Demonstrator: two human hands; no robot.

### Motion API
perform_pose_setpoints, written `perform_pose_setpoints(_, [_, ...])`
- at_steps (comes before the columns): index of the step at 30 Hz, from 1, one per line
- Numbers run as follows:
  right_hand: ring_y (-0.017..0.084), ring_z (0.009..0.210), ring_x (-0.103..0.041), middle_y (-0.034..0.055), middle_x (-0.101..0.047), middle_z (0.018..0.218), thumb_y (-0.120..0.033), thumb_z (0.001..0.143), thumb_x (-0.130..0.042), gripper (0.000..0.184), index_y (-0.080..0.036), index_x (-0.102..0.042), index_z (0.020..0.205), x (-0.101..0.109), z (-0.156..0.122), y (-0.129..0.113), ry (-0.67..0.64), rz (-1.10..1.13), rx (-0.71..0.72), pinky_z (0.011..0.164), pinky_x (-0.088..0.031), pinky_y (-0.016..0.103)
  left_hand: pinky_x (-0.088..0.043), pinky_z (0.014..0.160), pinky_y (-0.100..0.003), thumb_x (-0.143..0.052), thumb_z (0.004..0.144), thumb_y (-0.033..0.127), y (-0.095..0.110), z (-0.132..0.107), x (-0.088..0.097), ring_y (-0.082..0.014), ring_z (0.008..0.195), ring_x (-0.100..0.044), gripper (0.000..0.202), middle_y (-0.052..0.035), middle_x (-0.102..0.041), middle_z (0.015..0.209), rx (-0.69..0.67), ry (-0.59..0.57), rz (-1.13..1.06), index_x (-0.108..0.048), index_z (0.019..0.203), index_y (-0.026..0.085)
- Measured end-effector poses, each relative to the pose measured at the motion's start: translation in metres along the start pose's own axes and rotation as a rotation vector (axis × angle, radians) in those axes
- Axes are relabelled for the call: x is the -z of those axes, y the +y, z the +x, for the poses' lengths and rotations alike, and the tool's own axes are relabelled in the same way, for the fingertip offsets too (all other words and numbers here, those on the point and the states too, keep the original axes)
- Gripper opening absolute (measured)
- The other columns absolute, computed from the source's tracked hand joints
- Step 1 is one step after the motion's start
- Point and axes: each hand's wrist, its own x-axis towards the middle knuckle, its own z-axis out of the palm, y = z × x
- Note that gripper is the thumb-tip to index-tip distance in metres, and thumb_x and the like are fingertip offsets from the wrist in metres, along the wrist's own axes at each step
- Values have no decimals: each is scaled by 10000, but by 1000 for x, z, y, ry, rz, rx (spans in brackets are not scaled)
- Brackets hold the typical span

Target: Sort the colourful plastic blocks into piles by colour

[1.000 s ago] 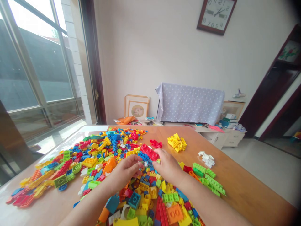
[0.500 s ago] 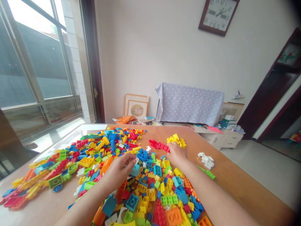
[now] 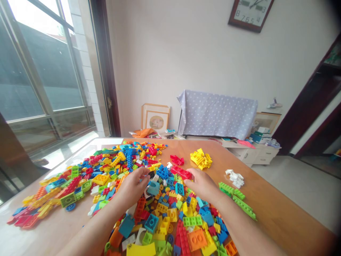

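Observation:
My right hand (image 3: 201,182) pinches the right end of a long red toy brick (image 3: 181,172) with studs on top, low over the near part of the brick pile. Just beyond it lies a small group of red bricks (image 3: 177,160). Over the middle of the mixed pile (image 3: 161,208), my left hand (image 3: 137,183) hovers with loosely bent fingers. Its thumb and fingertips look apart, and I see nothing between them. Blue bricks (image 3: 163,172) and a light blue brick (image 3: 153,188) lie between the two hands.
Separate groups of yellow bricks (image 3: 201,159), white bricks (image 3: 234,178) and long green bricks (image 3: 237,197) lie on the right of the wooden table (image 3: 279,209). Mixed bricks (image 3: 77,181) spread across the left. Beyond the table stands a white cabinet (image 3: 259,156).
My right hand has moved back toward me with the long red brick, away from the yellow group. The small red group now shows apart from it. My left hand has shifted slightly left.

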Motion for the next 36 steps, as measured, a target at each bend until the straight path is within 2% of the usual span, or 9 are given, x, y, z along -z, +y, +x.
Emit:
perform_pose_setpoints(6, [167, 770, -558, 13, -667, 888, -364, 878, -634, 203, -213, -660, 1012, 0, -27, -22, -35, 57, 19, 642, -313, 246, -501, 1008, -377, -591, 884, 567, 5, -9, -2, -286, 1234, -614, 484, -71, -647, 1358, -216, -141, 153, -641, 1282, 294])
perform_pose_setpoints(10, [157, 753, -551, 6, -663, 870, -317, 868, -653, 143, -212, -656, 965, -1, -40, -36, -100, 109, 39, 631, -305, 247, -454, 1075, -403, -677, 829, 485, 3, -11, -7, -315, 1320, -554, 483, -61, -562, 1475, -275, -205, 264, -653, 1281, 318])
perform_pose_setpoints(14, [150, 750, -559, -5, -660, 867, -281, 863, -655, 123, -224, -674, 970, -1, -51, -45, -178, 145, 68, 641, -331, 248, -478, 1003, -343, -612, 828, 309, 2, -8, -2, -266, 1200, -628, 369, -46, -644, 1347, -242, -219, 323, -668, 1192, 296])
perform_pose_setpoints(19, [177, 848, -598, 22, -678, 1026, -462, 837, -735, 399, -259, -693, 1178, -3, -55, -43, -246, 173, 107, 695, -385, 255, -489, 783, -282, -528, 824, 252, -7, 0, 9, -213, 921, -679, 321, -60, -693, 1103, -134, -207, 392, -652, 1119, 257])
perform_pose_setpoints(22, [180, 831, -610, 27, -685, 997, -578, 865, -682, 514, -256, -668, 1266, -6, -45, -37, -252, 209, 95, 700, -412, 263, -463, 757, -286, -521, 808, 242, -13, 3, 13, -219, 908, -665, 302, -67, -691, 1074, -133, -165, 474, -651, 1081, 247])
perform_pose_setpoints(25, [192, 865, -631, 42, -694, 999, -562, 929, -598, 458, -239, -678, 1245, -9, -26, -35, -169, 187, 87, 733, -439, 275, -456, 797, -333, -514, 816, 256, -14, 4, 15, -259, 948, -656, 292, -82, -698, 1059, -159, -135, 573, -659, 1069, 241])
perform_pose_setpoints(28, [223, 961, -650, 82, -690, 1120, -511, 943, -576, 433, -232, -663, 1263, -13, -1, -40, -85, 60, 78, 804, -459, 299, -459, 862, -402, -510, 837, 288, -13, 3, 15, -319, 1076, -627, 348, -113, -688, 1175, -163, -112, 614, -662, 1146, 237])
perform_pose_setpoints(31, [261, 1091, -638, 111, -647, 1286, -496, 948, -554, 440, -257, -617, 1312, -20, 22, -51, -86, -117, 87, 891, -456, 343, -457, 929, -427, -514, 870, 338, -11, 1, 12, -333, 1186, -586, 404, -106, -643, 1316, -186, -109, 588, -642, 1245, 262])
perform_pose_setpoints(36, [316, 1172, -608, 158, -646, 1262, -549, 937, -535, 477, -218, -605, 1274, -38, 53, -68, -131, -319, 72, 929, -466, 413, -455, 995, -402, -491, 931, 422, -10, 0, 8, -298, 1192, -592, 387, -98, -642, 1311, -252, -143, 497, -639, 1254, 269])
